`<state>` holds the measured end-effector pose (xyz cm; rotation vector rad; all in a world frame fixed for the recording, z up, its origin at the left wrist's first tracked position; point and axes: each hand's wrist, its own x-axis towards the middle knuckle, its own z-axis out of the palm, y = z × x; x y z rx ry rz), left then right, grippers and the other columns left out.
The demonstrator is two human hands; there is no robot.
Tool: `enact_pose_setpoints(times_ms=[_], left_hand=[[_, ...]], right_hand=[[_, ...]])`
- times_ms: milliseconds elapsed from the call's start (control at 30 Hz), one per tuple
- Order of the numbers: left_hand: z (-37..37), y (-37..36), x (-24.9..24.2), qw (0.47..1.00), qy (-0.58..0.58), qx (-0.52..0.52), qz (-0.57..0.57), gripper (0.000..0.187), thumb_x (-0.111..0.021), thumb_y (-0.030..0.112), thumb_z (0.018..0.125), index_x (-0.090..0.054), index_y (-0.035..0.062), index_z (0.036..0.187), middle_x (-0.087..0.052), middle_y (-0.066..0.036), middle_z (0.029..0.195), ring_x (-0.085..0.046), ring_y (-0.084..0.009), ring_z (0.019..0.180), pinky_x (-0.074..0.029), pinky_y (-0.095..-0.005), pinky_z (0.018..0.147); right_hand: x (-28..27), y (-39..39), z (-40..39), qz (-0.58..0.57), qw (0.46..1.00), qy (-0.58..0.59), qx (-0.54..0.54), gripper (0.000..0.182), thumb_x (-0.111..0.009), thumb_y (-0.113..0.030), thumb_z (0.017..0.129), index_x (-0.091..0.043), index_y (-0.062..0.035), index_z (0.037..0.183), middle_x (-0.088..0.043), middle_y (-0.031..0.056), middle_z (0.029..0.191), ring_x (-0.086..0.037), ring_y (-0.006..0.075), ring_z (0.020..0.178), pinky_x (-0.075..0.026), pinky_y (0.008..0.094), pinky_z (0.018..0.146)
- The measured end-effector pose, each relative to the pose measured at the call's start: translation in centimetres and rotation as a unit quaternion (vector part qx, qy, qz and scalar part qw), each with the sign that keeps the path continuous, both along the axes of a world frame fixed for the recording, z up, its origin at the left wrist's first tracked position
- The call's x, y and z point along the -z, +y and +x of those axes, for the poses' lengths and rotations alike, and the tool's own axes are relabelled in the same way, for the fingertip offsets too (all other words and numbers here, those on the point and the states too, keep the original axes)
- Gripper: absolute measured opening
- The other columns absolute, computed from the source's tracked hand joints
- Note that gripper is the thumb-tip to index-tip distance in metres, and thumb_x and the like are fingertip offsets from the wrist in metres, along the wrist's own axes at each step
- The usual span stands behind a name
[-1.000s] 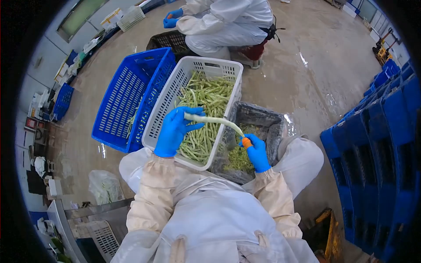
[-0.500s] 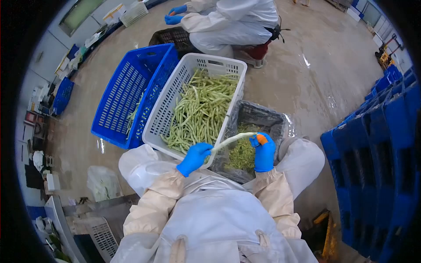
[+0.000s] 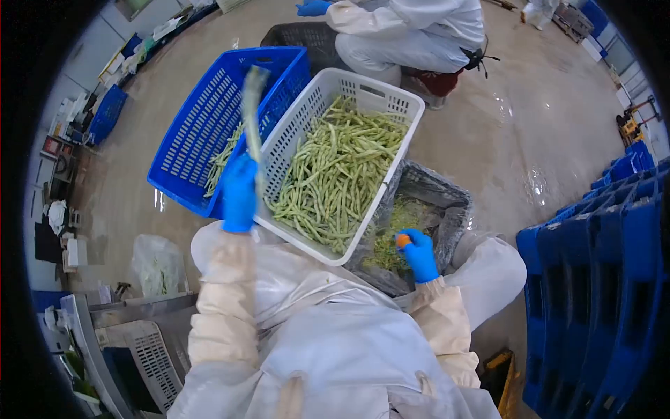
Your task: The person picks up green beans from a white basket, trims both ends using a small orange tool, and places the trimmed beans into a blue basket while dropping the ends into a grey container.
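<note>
My left hand (image 3: pixel 239 193), in a blue glove, is closed on the lower end of a long pale green bean (image 3: pixel 252 105). The bean points away from me, blurred, over the blue crate (image 3: pixel 183 126). Beside this hand, a white crate (image 3: pixel 406 122) holds a heap of green beans (image 3: pixel 338 171). My right hand (image 3: pixel 421 255), also gloved in blue, has its fingers curled over a plastic-lined bin (image 3: pixel 453 218) of green trimmings (image 3: pixel 386 248). Something small and orange (image 3: pixel 403 240) shows at its fingertips; I cannot tell whether it is held or worn.
More beans (image 3: pixel 225 164) lie inside the blue crate. Beyond the crates, a person (image 3: pixel 412 42) in white sits beside a dark crate (image 3: pixel 300 40). Stacked blue pallets (image 3: pixel 593 279) stand at right. A clear plastic bag (image 3: pixel 157 262) is on the floor at left.
My left hand has swung left and away from me with the bean, whose far end has left my right hand. My right hand has dropped slightly over the bin. The view has shifted.
</note>
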<state>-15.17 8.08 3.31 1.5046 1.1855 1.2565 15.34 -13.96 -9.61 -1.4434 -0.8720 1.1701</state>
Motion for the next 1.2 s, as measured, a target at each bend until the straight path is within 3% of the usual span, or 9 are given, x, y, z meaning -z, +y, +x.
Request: enact_pose_setpoints(times_ms=[133,267,400,500,633,900,1033,1067,1200], left_hand=[[-8.8,7.0,-4.4,0.993,-0.085,-0.079,0.017,0.024,-0.05,0.011,0.088,-0.058,-0.0001,0.107,-0.059,-0.001,0.086,-0.054,-0.0094,0.073,-0.043,-0.0221,0.065],[-11.9,12.0,-4.6,0.908,0.334,-0.194,0.164,0.027,-0.056,0.011,0.082,-0.057,-0.0032,0.104,-0.061,-0.015,0.084,-0.06,-0.022,0.075,-0.046,-0.0326,0.066],[-2.4,10.5,1.7,0.933,0.354,0.043,0.044,0.035,-0.058,0.02,0.079,-0.057,0.0007,0.107,-0.06,-0.02,0.096,-0.058,-0.0336,0.086,-0.045,-0.0416,0.073],[1.0,11.7,14.3,0.797,0.563,0.22,-0.002,0.033,-0.057,0.026,0.08,-0.061,0.0026,0.102,-0.061,-0.02,0.097,-0.058,-0.0372,0.088,-0.046,-0.043,0.078],[1.9,12.9,28.8,0.749,0.617,0.213,-0.112,0.04,-0.063,0.032,0.073,-0.059,0.0059,0.103,-0.06,-0.02,0.098,-0.057,-0.0356,0.091,-0.046,-0.0444,0.08],[3.8,10.3,29.8,0.688,0.716,0.117,-0.031,0.022,-0.06,0.025,0.075,-0.06,0.0145,0.095,-0.059,-0.01,0.096,-0.056,-0.0295,0.094,-0.046,-0.0456,0.072],[3.8,11.2,24.4,0.866,0.496,-0.048,0.043,0.018,-0.054,0.018,0.083,-0.056,0.0083,0.098,-0.057,-0.006,0.07,-0.058,-0.0225,0.066,-0.044,-0.036,0.057],[4.6,10.9,20.4,0.975,0.202,-0.06,-0.066,0.019,-0.052,0.017,0.085,-0.055,0.0061,0.1,-0.052,-0.003,0.066,-0.051,-0.0175,0.058,-0.04,-0.0313,0.052],[7.9,7.2,9.9,0.855,-0.392,0.061,-0.334,0.027,-0.05,0.02,0.088,-0.051,0.0,0.106,-0.037,0.002,0.061,-0.031,-0.0074,0.048,-0.028,-0.0221,0.043]], right_hand=[[0.1,-0.3,1.9,-0.129,0.903,-0.402,0.074,0.012,-0.058,-0.017,0.079,-0.063,-0.0069,0.083,-0.062,0.0132,0.072,-0.059,0.0258,0.063,-0.045,0.0353,0.057],[-0.5,0.1,1.7,-0.191,0.747,-0.636,0.034,0.009,-0.062,-0.02,0.072,-0.06,-0.0109,0.074,-0.059,0.0118,0.074,-0.058,0.0295,0.072,-0.043,0.0456,0.072],[-0.9,1.2,1.0,-0.183,0.737,-0.65,0.014,0.011,-0.063,-0.019,0.068,-0.062,-0.0118,0.077,-0.059,0.0098,0.085,-0.056,0.0277,0.083,-0.038,0.0451,0.082],[-0.4,2.0,0.8,-0.184,0.771,-0.609,-0.041,0.019,-0.065,-0.019,0.067,-0.062,-0.0105,0.084,-0.06,0.0112,0.087,-0.056,0.0282,0.084,-0.037,0.0464,0.085],[0.3,2.7,0.3,-0.135,0.793,-0.594,-0.02,0.026,-0.067,-0.021,0.067,-0.061,-0.0086,0.089,-0.06,0.0136,0.089,-0.056,0.0305,0.084,-0.04,0.0451,0.081],[-0.3,3.5,-0.1,-0.085,0.918,-0.385,-0.032,0.019,-0.067,-0.014,0.072,-0.062,-0.0037,0.087,-0.062,0.0135,0.088,-0.058,0.0325,0.084,-0.046,0.0396,0.074],[-1.1,3.8,-0.6,-0.053,0.916,-0.397,0.031,0.013,-0.066,-0.011,0.074,-0.062,-0.0032,0.084,-0.063,0.0126,0.083,-0.059,0.0309,0.082,-0.046,0.0364,0.073],[-0.5,3.6,-0.7,-0.048,0.928,-0.367,0.031,0.016,-0.066,-0.012,0.076,-0.062,-0.0031,0.088,-0.063,0.0124,0.086,-0.059,0.029,0.084,-0.046,0.0353,0.075],[-2.9,4.0,-2.3,0.036,0.966,-0.247,0.062,0.029,-0.062,-0.02,0.081,-0.059,-0.0038,0.105,-0.06,0.0148,0.102,-0.057,0.0289,0.095,-0.043,0.0365,0.083]])
